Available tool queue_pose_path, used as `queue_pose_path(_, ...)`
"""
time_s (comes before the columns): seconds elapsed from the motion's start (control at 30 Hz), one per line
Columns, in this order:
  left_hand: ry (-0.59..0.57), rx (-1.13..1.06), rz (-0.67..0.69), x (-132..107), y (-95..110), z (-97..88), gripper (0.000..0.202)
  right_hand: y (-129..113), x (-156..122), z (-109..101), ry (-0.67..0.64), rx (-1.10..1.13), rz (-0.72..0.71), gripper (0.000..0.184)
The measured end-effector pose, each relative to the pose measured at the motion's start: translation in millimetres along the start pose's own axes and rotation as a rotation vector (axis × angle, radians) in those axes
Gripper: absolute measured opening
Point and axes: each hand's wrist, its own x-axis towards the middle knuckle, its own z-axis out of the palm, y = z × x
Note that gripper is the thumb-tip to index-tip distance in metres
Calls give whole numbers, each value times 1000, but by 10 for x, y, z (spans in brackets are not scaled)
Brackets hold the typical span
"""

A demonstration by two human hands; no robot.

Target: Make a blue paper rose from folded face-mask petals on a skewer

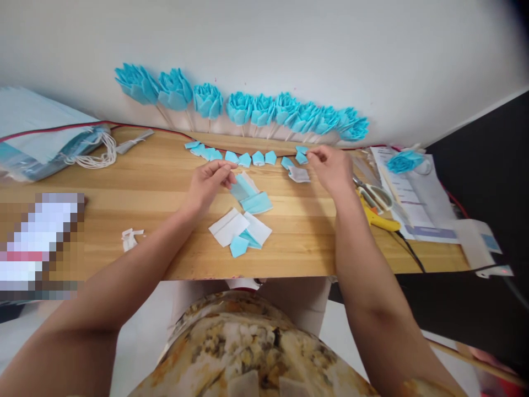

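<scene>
At the near edge of the wooden table (124, 187) lies a loose heap of white and blue cut pieces (240, 229), with a few white scraps (130, 238) well off to its left. Just beyond the heap, the left hand (209, 182) has its fingers curled, pinching the end of a blue strip (248, 190) that lies flat on the wood. Farther right, the right hand (330, 167) has thumb and forefinger closed on a folded blue petal (301, 153), just above a grey-white piece (299, 175). That petal sits at the right end of a row of petals (243, 157) running across the table. Scissors (375, 193) and a yellow tool (379, 219) lie beside the right wrist, next to some papers (417, 198). Farthest back, blue paper flowers (248, 106) lean against the wall (289, 44).
</scene>
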Motion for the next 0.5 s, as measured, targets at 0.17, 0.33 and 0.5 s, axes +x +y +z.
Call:
queue_pose_path(0.17,7,7,-6,2,26,-3,13,-259,219,25,-184,-222,-94,27)
queue_pose_path(0.33,14,3,-1,4,37,-11,13,-178,305,126,-265,-294,-136,25)
queue_pose_path(0.5,11,-5,0,17,26,-15,13,-18,189,66,-360,-245,-115,25)
